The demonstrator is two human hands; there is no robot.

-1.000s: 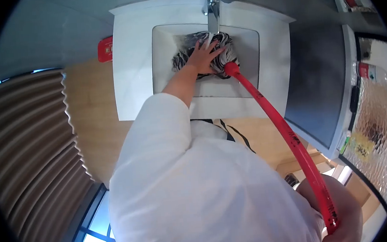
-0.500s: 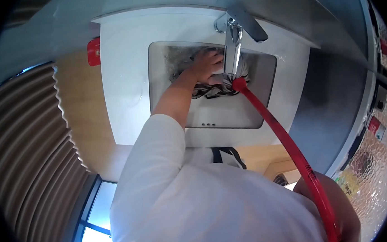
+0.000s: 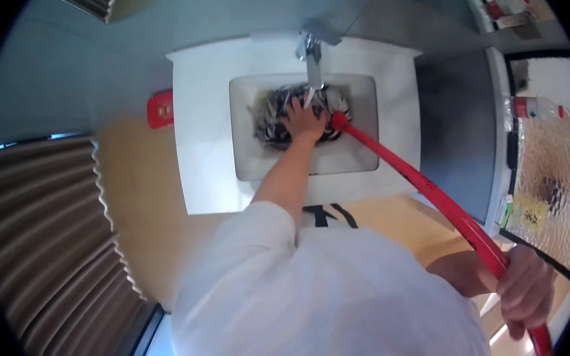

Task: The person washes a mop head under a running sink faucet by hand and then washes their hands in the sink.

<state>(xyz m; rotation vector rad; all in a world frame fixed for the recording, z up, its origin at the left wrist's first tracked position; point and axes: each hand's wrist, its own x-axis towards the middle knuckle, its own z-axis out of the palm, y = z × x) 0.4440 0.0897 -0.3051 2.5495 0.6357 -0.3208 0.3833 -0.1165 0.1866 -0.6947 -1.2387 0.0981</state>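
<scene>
Head view: sink (image 3: 362, 155) holds mop head (image 3: 271, 123), left fingers (image 3: 297, 107) spread on it, right fingers (image 3: 520, 285) clamped round handle (image 3: 434, 196).

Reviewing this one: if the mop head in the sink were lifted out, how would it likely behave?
Probably floppy: the mop head is a loose heap of strands in the sink. Likely heavy for its size, since water appears to run from the faucet onto it. The end gathered at the red handle should lift first, with loose strands trailing.

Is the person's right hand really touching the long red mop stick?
Touching. The head view shows the right hand closed around the red stick, covering part of it.
</scene>
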